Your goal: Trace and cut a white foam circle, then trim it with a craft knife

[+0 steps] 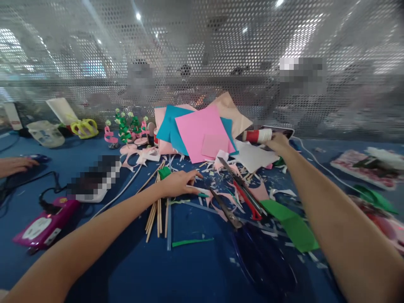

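Observation:
My left hand (179, 184) reaches over the paper scraps with its fingers apart. A small green piece (203, 195) shows at a fingertip; I cannot tell if it is loose. Thin wooden sticks (154, 216) and a green paper roll (164, 172) lie beside the wrist. My right hand (278, 143) is stretched to the back of the table, its fingers closed at the end of a red and white cylinder (258, 135) lying sideways; the fingertips are partly hidden. Between my arms lie large dark-handled scissors (232, 214) and a red-handled cutting tool (248, 195).
Pink, blue and tan paper sheets (202, 132) are piled against a perforated metal screen (195, 54). Paper flower plants (124, 126) stand left of them. A magenta power bank (47, 225), a phone (97, 179) and cables lie left. Another person's hand (15, 165) rests near a mouse (37, 158).

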`<action>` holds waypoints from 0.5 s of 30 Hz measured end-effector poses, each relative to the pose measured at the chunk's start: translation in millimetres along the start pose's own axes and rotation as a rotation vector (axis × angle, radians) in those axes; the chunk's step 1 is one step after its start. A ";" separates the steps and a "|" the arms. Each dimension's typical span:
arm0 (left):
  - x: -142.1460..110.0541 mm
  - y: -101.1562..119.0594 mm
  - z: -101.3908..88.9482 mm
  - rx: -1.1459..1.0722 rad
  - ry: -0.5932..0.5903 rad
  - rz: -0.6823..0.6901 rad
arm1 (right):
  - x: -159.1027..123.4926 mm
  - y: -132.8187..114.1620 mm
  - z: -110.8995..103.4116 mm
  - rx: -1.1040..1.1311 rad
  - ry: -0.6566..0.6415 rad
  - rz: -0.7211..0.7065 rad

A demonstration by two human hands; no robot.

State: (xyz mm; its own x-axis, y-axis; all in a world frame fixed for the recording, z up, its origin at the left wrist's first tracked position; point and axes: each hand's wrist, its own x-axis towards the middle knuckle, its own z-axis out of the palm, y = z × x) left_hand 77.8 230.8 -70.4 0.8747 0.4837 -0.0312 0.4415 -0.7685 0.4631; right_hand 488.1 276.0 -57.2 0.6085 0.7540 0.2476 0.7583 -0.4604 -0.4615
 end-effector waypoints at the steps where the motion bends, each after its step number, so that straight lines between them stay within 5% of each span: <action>1: 0.0 0.4 -0.4 -0.008 -0.003 -0.002 | 1.4 -4.3 -3.2 -0.011 -0.010 -0.014; 11: 0.8 1.1 -1.2 -0.046 -0.022 -0.004 | 0.4 -58.2 -6.8 -0.099 -0.058 -0.413; 15: 0.7 1.0 -1.2 -0.052 -0.027 -0.009 | 2.0 -61.6 -0.4 -0.102 -0.012 -0.442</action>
State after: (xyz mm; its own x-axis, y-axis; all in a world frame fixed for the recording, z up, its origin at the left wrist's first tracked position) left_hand 78.6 230.9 -68.9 0.8761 0.4784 -0.0591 0.4389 -0.7410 0.5083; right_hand 442.7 305.7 -27.9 0.2186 0.8937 0.3919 0.9643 -0.1364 -0.2270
